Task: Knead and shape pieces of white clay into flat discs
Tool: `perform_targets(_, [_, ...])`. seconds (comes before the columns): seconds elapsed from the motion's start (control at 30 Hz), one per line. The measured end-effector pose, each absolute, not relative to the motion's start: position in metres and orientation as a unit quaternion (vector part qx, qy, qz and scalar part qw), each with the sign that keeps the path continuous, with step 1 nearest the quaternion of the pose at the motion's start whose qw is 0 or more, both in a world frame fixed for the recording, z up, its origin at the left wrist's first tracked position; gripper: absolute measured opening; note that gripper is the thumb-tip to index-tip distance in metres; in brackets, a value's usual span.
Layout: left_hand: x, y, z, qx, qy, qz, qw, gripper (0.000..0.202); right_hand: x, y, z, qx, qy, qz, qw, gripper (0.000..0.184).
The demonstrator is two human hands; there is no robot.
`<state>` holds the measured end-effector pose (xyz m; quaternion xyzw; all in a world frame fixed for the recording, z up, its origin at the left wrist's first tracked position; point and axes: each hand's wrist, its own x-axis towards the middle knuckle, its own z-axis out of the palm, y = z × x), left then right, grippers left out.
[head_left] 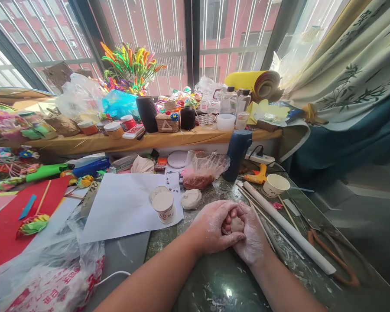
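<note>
My two hands meet over the dark marbled table [221,281], both dusted white. Between them sits a small beige lump of clay [236,224]. My left hand [212,227] curls around it from the left, fingers wrapped over it. My right hand [252,234] cups it from the right and below. Just beyond the hands lies a second, flattened lump of clay [191,199]. A paper cup of white powder or paste [164,206] stands on a white sheet of paper [123,206] to the left.
A plastic bag with reddish clay [203,169], a dark blue bottle [236,155], an empty paper cup [274,185], a yellow glue gun [256,177], a white rod [289,229], thin sticks and scissors [334,255] lie right. Red paper [6,229] and craft clutter fill the left.
</note>
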<state>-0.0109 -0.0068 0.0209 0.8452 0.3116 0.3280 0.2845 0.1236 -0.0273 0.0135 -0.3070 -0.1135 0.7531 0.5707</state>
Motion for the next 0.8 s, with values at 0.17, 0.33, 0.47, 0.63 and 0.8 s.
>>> perform_targets(0.17, [-0.02, -0.002, 0.015, 0.83, 0.257, 0.39, 0.305, 0.058, 0.122, -0.034, 0.016, -0.279, -0.18, 0.749, 0.573, 0.045])
perform_targets(0.33, [-0.024, -0.003, 0.012, 0.806, 0.289, 0.426, 0.292, 0.044, 0.12, -0.037, 0.008, -0.297, -0.211, 0.758, 0.541, 0.049])
perform_targets(0.47, [-0.019, -0.008, 0.02, 0.825, 0.292, 0.429, 0.223, 0.032, 0.117, -0.036, 0.009, -0.322, -0.17, 0.726, 0.584, 0.042])
perform_targets(0.63, [-0.017, -0.005, 0.024, 0.824, 0.353, 0.403, 0.186, 0.022, 0.114, -0.04, 0.026, -0.224, -0.194, 0.797, 0.526, 0.057])
perform_targets(0.8, [-0.024, 0.002, 0.021, 0.756, 0.401, 0.465, 0.225, 0.042, 0.112, -0.042, 0.02, -0.266, -0.186, 0.797, 0.509, 0.06])
